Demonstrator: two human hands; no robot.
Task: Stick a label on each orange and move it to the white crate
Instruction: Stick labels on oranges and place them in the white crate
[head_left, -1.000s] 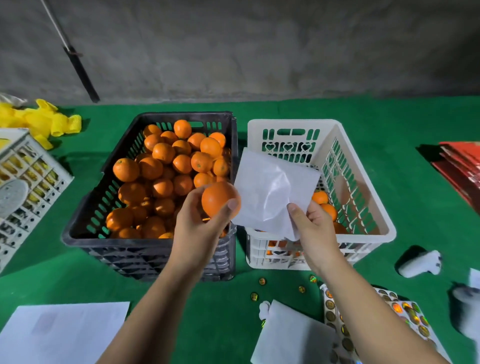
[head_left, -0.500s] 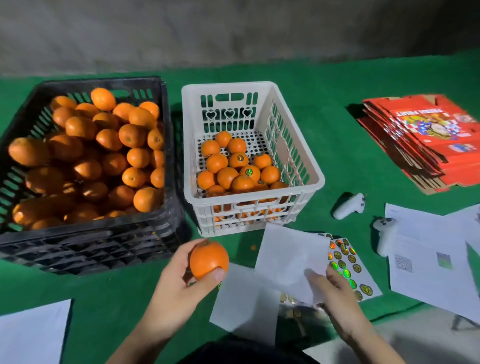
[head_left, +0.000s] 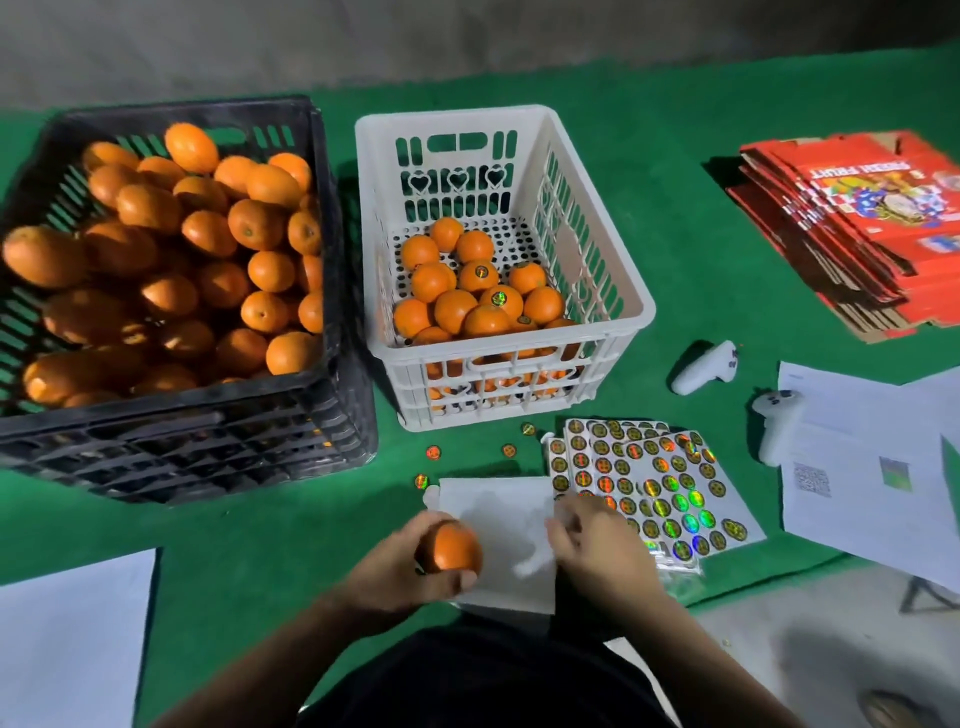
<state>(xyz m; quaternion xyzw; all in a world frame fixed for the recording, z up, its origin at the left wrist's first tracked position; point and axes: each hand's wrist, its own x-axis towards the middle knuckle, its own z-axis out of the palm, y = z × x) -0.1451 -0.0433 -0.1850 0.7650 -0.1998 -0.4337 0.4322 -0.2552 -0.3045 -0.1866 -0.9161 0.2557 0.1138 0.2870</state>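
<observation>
The black crate (head_left: 171, 291) feeds unlabelled fruit; the white crate (head_left: 498, 270) beside it collects finished ones. Sticker sheets (head_left: 660, 493) lie within reach. The left hand (head_left: 400, 566) cups 1 orange (head_left: 449, 545), presenting its skin, while the right hand (head_left: 597, 545) pinches white paper (head_left: 498, 525).

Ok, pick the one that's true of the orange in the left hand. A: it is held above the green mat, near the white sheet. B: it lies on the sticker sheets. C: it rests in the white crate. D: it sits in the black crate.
A: the left hand grips the orange over the green mat, at the white sheet's edge, short of the white crate.
</observation>
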